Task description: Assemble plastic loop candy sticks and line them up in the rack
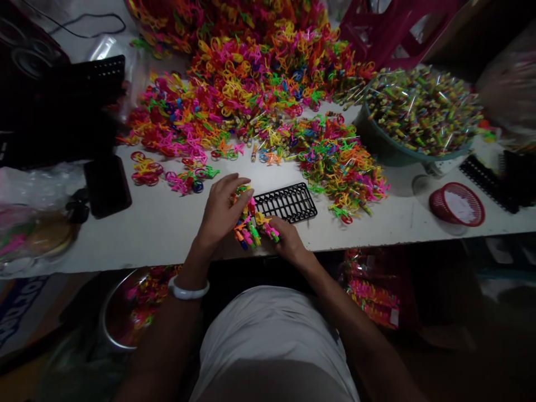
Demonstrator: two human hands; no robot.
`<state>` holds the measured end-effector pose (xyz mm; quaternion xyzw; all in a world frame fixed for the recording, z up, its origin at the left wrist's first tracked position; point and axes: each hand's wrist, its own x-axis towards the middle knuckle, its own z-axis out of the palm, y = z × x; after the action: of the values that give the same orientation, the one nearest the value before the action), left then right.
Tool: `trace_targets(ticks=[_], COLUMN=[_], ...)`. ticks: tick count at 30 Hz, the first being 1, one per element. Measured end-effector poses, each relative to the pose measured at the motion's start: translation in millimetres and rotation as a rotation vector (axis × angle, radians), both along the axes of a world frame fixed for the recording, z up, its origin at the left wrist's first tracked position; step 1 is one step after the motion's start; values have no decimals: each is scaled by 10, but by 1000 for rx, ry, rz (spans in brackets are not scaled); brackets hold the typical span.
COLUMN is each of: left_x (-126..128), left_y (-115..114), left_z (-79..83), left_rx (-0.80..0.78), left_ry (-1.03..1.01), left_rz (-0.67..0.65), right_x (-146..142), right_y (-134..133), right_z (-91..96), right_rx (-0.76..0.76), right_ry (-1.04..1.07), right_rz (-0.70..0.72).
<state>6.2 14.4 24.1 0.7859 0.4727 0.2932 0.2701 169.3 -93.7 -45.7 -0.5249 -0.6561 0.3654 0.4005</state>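
My left hand (224, 209) is curled over a cluster of small bright plastic toys (250, 228) at the table's front edge, its thumb and fingers around the upper part of them. My right hand (290, 240) pinches a yellow and pink plastic toy (264, 222) beside that cluster. Its fingertips are partly hidden. Just behind both hands lies a black plastic rack (288, 202) with rows of slots and round loops; the left end of it is partly covered by the toys and my hands.
A large heap of coloured plastic pieces (247, 78) covers the back, with a smaller pile (343, 162) to the right. A green basin (385, 142) holds many wrapped sticks. A red basket (439, 206) with white slips stands far right, a phone (108, 186) left.
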Motion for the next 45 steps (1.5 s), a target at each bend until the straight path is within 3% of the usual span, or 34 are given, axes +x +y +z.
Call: trace_targets(ticks=[2, 7, 11, 16, 19, 22, 25, 27, 30, 32, 35, 38, 41, 45], left_x=[-21, -68, -112, -93, -52, -24, -14, -16, -32, -52, -81, -103, -111, -64], left_y=[-89, -329, -381, -389, -397, -385, -347, -313, -272, -262, -279, -324, -345, -199], left_z=[64, 91, -15, -40, -25, -30, -49, -58, -61, -64, -77, -81, -33, 89], left_rx=[109, 207, 204, 217, 215, 225, 229, 226, 225, 231, 226, 209, 208, 217], left_ry=[49, 220, 203, 179, 212, 209, 201, 203, 205, 192, 160, 135, 119, 104], left_rz=[-12, -273, -237, -227, -184, -155, -143, -140, -153, -159, -143, -108, -58, 26], right_x=[10, 15, -50, -153, -57, 158, 376, 491, 618, 674, 728, 738, 677, 539], right_y=[-9, -19, 27, 87, 181, 472, 1004, 1404, 1858, 1985, 1924, 1681, 1398, 1137], right_z=[16, 18, 51, 143, 202, 264, 300, 295, 264, 245, 242, 283, 323, 265], right_rx=[28, 66, 59, -60, -103, -81, 49, 130, 159, 149, 143, 142, 109, -16], right_ry=[-24, -91, -144, -330, -292, -273, -457, -591, -740, -788, -801, -724, -577, -285], right_rz=[54, 77, 80, -41, 49, 42, -237, -322, -285, -229, -202, -291, -352, -315])
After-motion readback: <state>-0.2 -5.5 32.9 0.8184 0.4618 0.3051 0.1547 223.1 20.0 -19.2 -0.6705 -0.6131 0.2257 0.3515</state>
